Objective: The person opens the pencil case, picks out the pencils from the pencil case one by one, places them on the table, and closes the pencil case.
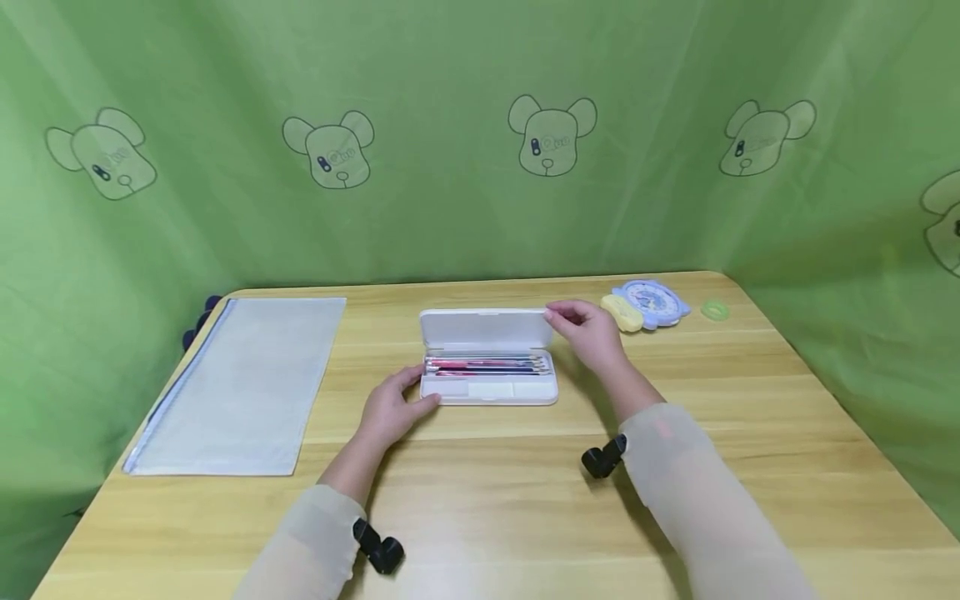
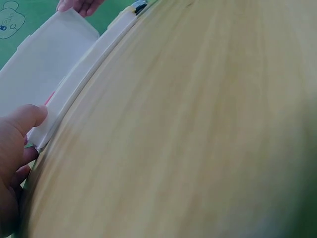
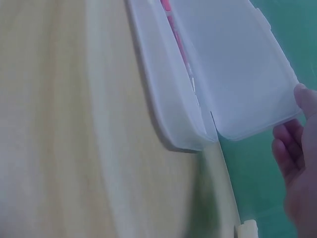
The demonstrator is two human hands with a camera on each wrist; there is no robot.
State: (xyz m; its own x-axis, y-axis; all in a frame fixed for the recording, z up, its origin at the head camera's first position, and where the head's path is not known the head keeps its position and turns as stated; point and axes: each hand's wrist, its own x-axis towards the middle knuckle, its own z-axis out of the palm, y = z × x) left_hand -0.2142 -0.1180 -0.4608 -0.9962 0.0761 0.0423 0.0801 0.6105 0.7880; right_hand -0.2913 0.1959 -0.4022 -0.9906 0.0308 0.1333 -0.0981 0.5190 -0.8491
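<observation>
Nearest me, two pale cloth sleeves [image 1: 303, 542] are reaching in over the light wood-grained table [image 1: 480, 492], and a small black device [image 1: 381, 550] is sitting at each wrist. Off to my left, a flat, rectangular, translucent whitish pouch [image 1: 240, 383] with a blue-edged strip is lying along the table's side.

My left hand [image 1: 390, 408] is gripping the left end of a long white plastic pencil case [image 1: 491, 400], the thumb resting over its front corner and the fingers bending against the outer end wall. The case is lying open on the table in front of me, beyond the middle, its long side facing me. Inside, shallow white compartments are running along the front, and behind them several slim pencils [image 1: 487, 364], pink, red and dark, are lying lengthwise. At the back, the white lid [image 1: 487, 329] is standing raised on its hinge. My right hand [image 1: 588, 333] is pinching its upper right corner, thumb on the inner face and fingers curling behind, with only the lid's thickness between them.

Farther right, a yellow rounded object [image 1: 622, 313] is lying against a blue, round-faced object with small projections [image 1: 651, 302]; a pale green ring [image 1: 715, 310] is lying just beside them. Beyond, a green curtain [image 1: 442, 225] printed with outlined animal heads is hanging.
</observation>
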